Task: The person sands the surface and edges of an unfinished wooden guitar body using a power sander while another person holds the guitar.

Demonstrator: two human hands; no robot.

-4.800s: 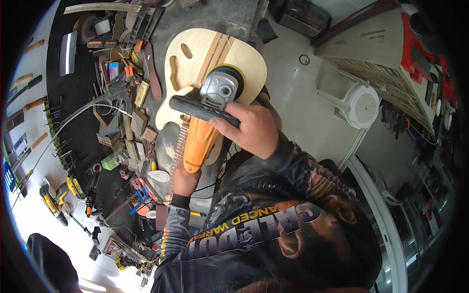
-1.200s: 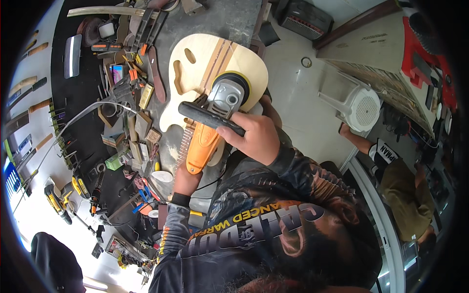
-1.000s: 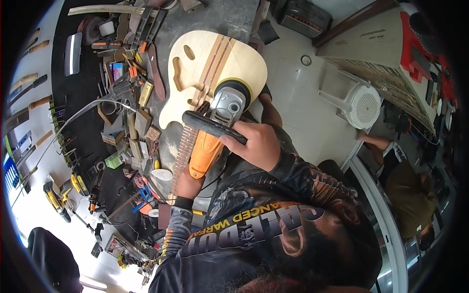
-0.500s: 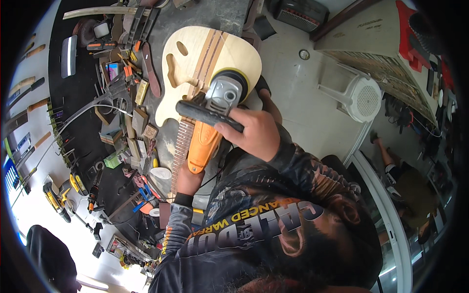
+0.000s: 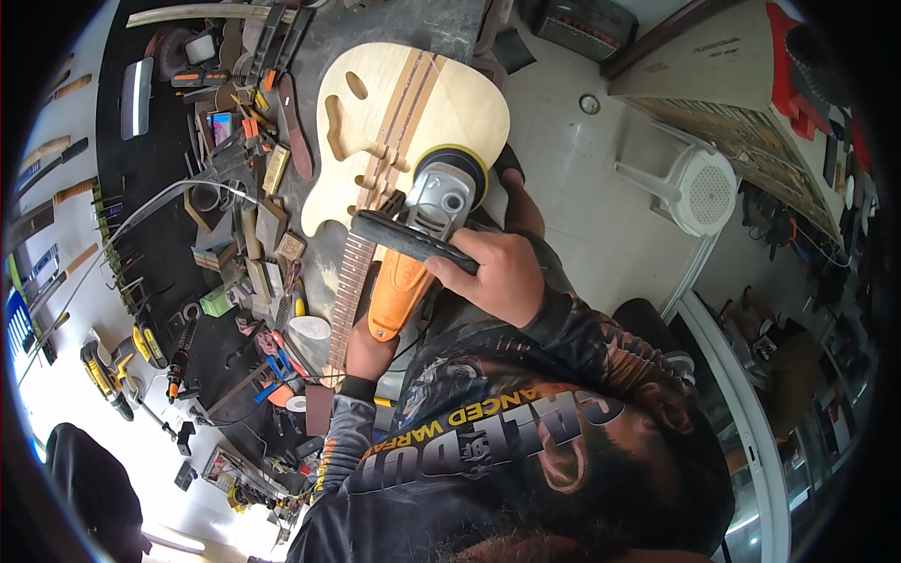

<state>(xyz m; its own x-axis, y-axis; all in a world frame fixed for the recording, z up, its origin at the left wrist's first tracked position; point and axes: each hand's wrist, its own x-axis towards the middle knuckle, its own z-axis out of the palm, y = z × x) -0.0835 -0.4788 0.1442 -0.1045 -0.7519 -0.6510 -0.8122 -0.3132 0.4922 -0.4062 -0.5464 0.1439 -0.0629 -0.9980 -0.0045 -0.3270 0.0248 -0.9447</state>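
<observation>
An orange and silver angle grinder (image 5: pixel 402 281) is held between my two hands. Its round black pad with a yellow rim (image 5: pixel 481 169) lies over the lower right edge of a pale wooden electric guitar body (image 5: pixel 460 98) with brown stripes down its middle. My right hand (image 5: pixel 502 277) is closed round the black side handle (image 5: pixel 399 236). My left hand (image 5: pixel 369 349) wraps the grinder's rear end from below, its fingers partly hidden. The fretted guitar neck (image 5: pixel 349 286) runs toward me beside the grinder.
Left of the guitar, the dark bench (image 5: pixel 324 192) is crowded with wood blocks, clamps and hand tools. A yellow drill (image 5: pixel 148 345) stands nearer. At right are a white plastic stool (image 5: pixel 704 192) and a glass sliding door (image 5: pixel 741 422); a person (image 5: pixel 793 366) shows beyond it.
The grinder and both hands have shifted slightly toward me and to the right across the guitar body. More of the striped wood near the neck joint now shows. Both grips stay the same.
</observation>
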